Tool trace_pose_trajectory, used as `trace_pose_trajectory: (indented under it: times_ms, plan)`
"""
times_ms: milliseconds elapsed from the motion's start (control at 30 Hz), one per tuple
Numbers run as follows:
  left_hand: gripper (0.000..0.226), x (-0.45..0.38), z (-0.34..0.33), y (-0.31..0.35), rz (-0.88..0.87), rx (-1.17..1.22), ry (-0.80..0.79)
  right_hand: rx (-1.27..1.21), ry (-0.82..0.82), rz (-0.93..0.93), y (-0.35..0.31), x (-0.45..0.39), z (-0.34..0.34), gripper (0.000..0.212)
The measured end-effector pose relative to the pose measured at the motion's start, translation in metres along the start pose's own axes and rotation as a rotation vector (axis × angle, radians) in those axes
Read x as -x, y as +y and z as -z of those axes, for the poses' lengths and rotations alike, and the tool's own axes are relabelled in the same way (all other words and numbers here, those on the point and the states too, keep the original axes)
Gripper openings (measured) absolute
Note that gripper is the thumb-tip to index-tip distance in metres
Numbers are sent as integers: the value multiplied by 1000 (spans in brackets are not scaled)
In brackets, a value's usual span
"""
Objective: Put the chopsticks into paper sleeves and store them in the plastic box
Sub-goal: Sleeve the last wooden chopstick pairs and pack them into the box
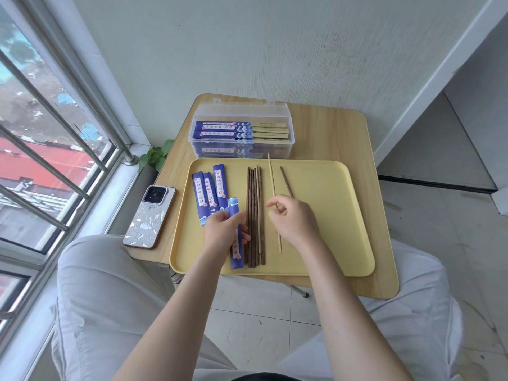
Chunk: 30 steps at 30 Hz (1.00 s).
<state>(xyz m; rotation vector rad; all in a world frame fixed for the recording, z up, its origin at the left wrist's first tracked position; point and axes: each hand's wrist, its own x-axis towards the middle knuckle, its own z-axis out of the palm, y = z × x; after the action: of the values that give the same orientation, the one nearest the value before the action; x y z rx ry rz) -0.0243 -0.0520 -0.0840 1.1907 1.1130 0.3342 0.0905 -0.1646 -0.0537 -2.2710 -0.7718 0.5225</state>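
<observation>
We find the left hand grasping a paper sleeve on the tray; the right hand pinches a pale chopstick. We advise aligning tip with sleeve mouth before sliding.

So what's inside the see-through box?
The plastic box holds chopsticks already in blue paper sleeves, pale ends sticking out. More sleeved ones show dimly below through the wall; their number can't be seen.
</observation>
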Motion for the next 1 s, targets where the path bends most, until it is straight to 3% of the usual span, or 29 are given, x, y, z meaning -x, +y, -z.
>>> trace_pose_trajectory:
  times_ms: [200,367,533,633,800,1000]
  plan:
    - [10,-1,8,5,-77,-82,-77,-377,102,118,-21,-1,24,29]
    - [37,2,9,13,-257,-543,-41,-566,248,204,-31,0,29,18]
    - [39,6,10,17,-356,-992,92,-578,385,186,-33,-1,31,19]
    - [31,9,9,18,-348,-946,22,-726,408,71,-36,1,36,24]
    - [36,12,9,18,-310,-791,-231,-806,501,-11,-30,1,37,25]
    - [49,12,12,23,-273,-498,-305,-847,512,-22,-25,-1,39,26]
